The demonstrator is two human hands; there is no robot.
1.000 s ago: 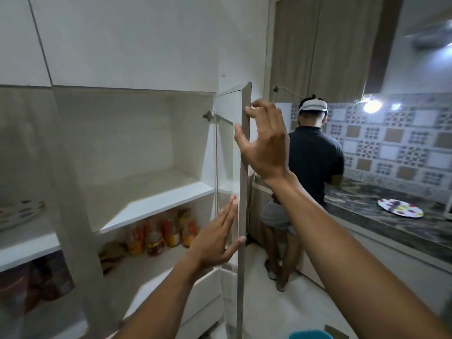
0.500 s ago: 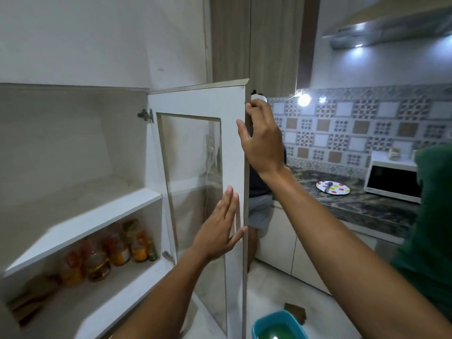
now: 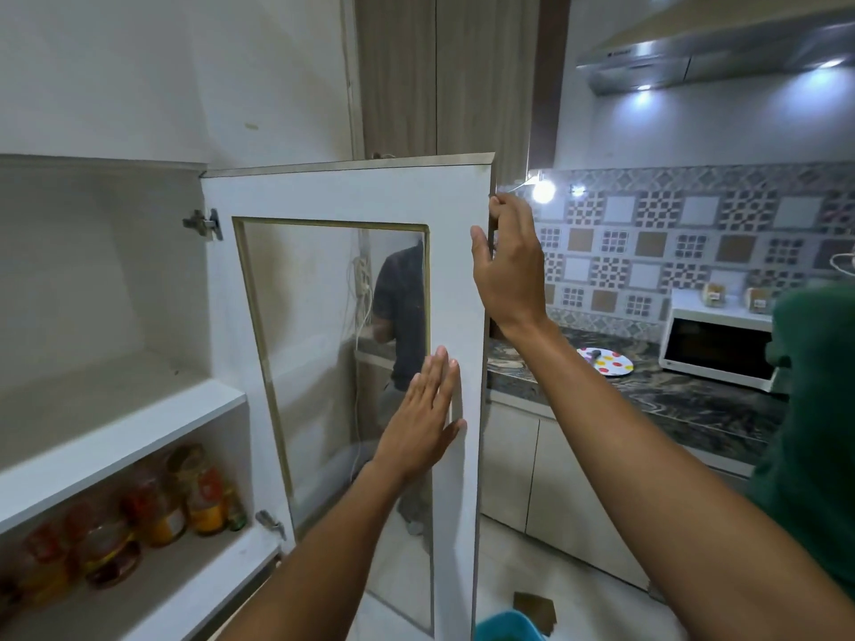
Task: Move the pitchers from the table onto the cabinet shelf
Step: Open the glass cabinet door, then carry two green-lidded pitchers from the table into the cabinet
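Our right hand [image 3: 506,270] curled its fingers round the far edge of the cabinet door [image 3: 342,196], up near its top corner at 1 o'clock. Our left hand [image 3: 423,421] was flat and wide open, pressed on the white frame lower down and holding nothing. The door stood open. The upper cabinet shelf [image 3: 125,432] at 9 o'clock was bare, and jars [image 3: 162,497] sat on the shelf below it. We could see no pitchers. A microwave [image 3: 721,347] sat on the desk [image 3: 671,404] at 3 o'clock
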